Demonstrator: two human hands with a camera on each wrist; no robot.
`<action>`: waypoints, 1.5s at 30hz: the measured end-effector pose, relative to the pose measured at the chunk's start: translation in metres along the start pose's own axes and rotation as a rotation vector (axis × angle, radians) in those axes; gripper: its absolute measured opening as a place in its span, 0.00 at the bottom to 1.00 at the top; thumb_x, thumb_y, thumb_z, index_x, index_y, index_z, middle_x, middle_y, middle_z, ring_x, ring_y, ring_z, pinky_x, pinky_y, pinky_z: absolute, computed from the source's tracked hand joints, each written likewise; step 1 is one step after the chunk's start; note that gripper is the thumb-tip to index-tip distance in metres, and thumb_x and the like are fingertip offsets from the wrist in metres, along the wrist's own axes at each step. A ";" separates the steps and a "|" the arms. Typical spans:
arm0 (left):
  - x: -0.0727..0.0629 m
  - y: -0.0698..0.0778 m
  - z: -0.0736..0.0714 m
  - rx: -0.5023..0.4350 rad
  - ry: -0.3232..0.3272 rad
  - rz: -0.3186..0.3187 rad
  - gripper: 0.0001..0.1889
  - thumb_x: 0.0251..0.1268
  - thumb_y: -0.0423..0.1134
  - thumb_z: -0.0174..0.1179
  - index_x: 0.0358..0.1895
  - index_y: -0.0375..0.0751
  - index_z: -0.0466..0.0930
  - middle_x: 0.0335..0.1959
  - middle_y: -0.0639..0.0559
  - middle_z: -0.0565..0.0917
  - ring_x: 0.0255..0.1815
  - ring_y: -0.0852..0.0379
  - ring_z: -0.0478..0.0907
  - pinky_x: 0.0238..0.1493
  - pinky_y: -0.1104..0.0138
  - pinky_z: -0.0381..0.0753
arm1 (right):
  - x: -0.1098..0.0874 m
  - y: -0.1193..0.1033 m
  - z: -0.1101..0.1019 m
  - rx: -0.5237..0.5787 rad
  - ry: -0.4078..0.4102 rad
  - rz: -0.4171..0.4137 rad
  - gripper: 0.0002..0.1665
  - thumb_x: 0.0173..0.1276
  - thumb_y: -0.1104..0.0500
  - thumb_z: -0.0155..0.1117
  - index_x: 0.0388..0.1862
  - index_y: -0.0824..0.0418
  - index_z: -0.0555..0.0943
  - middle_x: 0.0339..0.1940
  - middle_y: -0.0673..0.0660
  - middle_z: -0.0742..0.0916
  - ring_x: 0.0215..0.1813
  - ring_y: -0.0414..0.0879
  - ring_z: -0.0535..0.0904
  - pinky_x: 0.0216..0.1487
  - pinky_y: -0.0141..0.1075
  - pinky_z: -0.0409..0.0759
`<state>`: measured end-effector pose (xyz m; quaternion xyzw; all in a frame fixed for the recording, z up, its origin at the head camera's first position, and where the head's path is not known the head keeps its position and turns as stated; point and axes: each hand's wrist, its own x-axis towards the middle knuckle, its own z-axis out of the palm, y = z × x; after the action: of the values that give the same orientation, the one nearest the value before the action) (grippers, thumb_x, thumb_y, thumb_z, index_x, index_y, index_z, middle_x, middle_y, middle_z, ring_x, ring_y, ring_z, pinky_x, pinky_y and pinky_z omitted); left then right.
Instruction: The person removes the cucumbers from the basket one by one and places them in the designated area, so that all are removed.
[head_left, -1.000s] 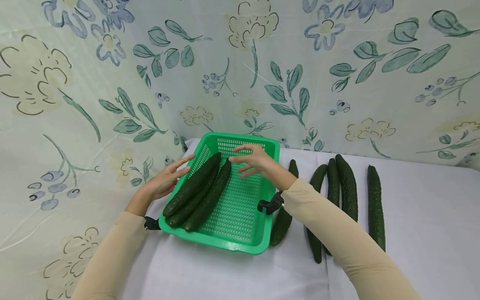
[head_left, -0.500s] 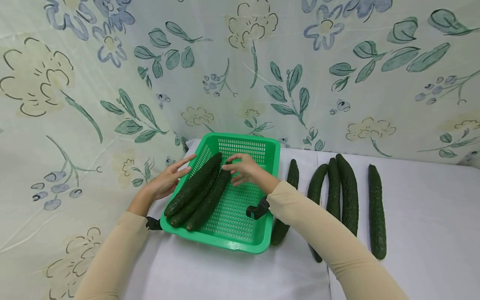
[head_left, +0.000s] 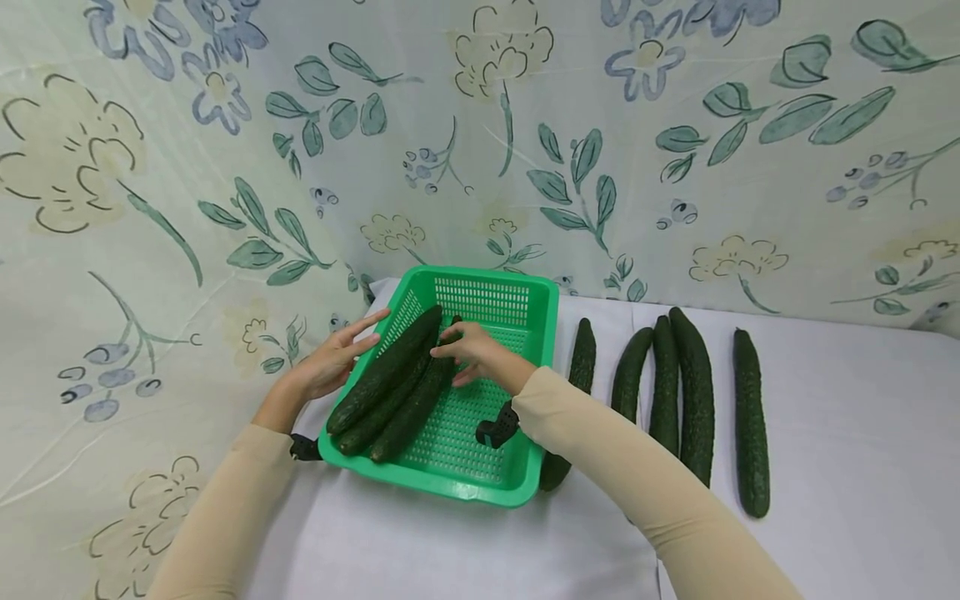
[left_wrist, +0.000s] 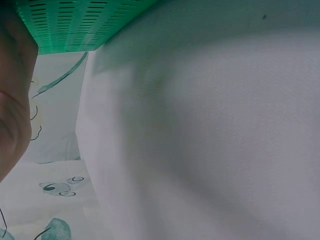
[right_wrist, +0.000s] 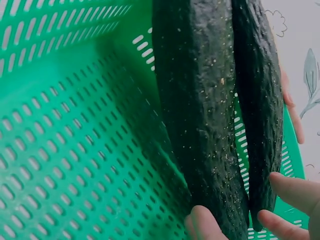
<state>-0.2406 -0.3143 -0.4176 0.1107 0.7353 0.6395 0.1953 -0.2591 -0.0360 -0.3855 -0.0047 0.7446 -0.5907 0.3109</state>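
Note:
Three dark green cucumbers lie side by side in a green slotted basket [head_left: 480, 496], against its left side. My left hand [head_left: 333, 362] rests at the basket's left rim, fingers extended; the left wrist view shows only part of this hand [left_wrist: 12, 100] below the basket wall. My right hand [head_left: 480, 354] reaches inside, over the upper part of the rightmost cucumber [head_left: 408, 421]. In the right wrist view the thumb lies along one side of the near cucumber [right_wrist: 200, 110], while spread fingers [right_wrist: 295, 192] come to the edge of the cucumber beside it [right_wrist: 257, 100].
Right of the basket, several more cucumbers lie lengthwise on the white cloth [head_left: 840, 442]: one close by the basket [head_left: 582, 358], a group partly under my right sleeve [head_left: 645, 492], and a lone cucumber [head_left: 752, 425] farther right. Floral fabric [head_left: 480, 208] hangs behind and at left.
My right hand has moved left and down inside the basket, from above its bare floor to over the rightmost cucumber. My left hand stays at the rim.

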 end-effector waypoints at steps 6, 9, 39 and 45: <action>0.000 0.001 -0.001 0.000 -0.011 0.005 0.29 0.83 0.46 0.45 0.81 0.62 0.50 0.80 0.44 0.43 0.06 0.66 0.55 0.11 0.74 0.63 | 0.003 0.003 0.004 0.017 -0.013 0.022 0.32 0.72 0.61 0.66 0.72 0.61 0.69 0.66 0.77 0.70 0.68 0.68 0.70 0.50 0.55 0.82; 0.000 0.000 -0.002 0.005 -0.017 0.011 0.29 0.83 0.46 0.44 0.81 0.62 0.50 0.80 0.43 0.42 0.06 0.66 0.55 0.10 0.73 0.63 | 0.005 0.006 0.007 0.028 -0.029 0.031 0.32 0.72 0.62 0.65 0.73 0.61 0.68 0.66 0.78 0.70 0.68 0.69 0.69 0.49 0.56 0.82; 0.003 -0.004 0.001 0.034 0.009 0.013 0.29 0.83 0.47 0.45 0.81 0.59 0.50 0.82 0.51 0.36 0.75 0.51 0.55 0.61 0.67 0.71 | 0.007 0.018 0.016 0.162 -0.047 0.038 0.43 0.63 0.70 0.71 0.75 0.56 0.65 0.68 0.76 0.65 0.39 0.71 0.84 0.40 0.54 0.85; 0.001 -0.002 0.001 0.034 0.017 0.010 0.29 0.83 0.46 0.45 0.81 0.60 0.51 0.81 0.49 0.39 0.14 0.60 0.54 0.18 0.76 0.63 | 0.005 0.014 0.015 0.157 -0.007 0.049 0.43 0.63 0.70 0.72 0.75 0.56 0.67 0.67 0.73 0.68 0.44 0.71 0.83 0.43 0.54 0.85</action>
<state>-0.2409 -0.3132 -0.4194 0.1124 0.7469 0.6290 0.1841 -0.2511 -0.0463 -0.4018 0.0359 0.6948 -0.6393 0.3276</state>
